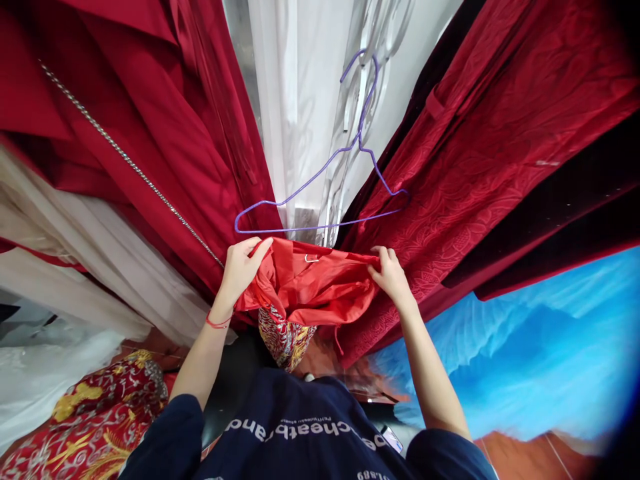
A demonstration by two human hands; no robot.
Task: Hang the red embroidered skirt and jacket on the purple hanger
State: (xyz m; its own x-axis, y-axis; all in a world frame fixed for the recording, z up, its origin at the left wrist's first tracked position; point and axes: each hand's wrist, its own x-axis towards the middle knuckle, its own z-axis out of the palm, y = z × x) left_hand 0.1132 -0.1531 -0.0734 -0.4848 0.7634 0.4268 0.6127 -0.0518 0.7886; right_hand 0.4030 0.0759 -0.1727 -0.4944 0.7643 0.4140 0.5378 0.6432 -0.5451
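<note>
Both my hands hold a red garment [310,287] stretched between them at chest height. My left hand [241,265] pinches its left edge, fingers closed on the cloth. At the right edge, my right hand [390,272] grips the fabric the same way. The garment's red satin lining faces up; a patterned red and gold part [285,340] hangs below it. A small metal hook [311,258] shows on its upper edge. Just above the garment hangs a purple wire hanger [330,193], bare, in front of white cloth.
Red dresses [165,120] hang at the left, one with a rhinestone strap [125,157]. Dark red embroidered gowns [500,133] hang at the right. White garments in plastic [310,80] hang straight ahead. Cream fabric [75,247] and an embroidered red and gold garment [90,413] lie lower left.
</note>
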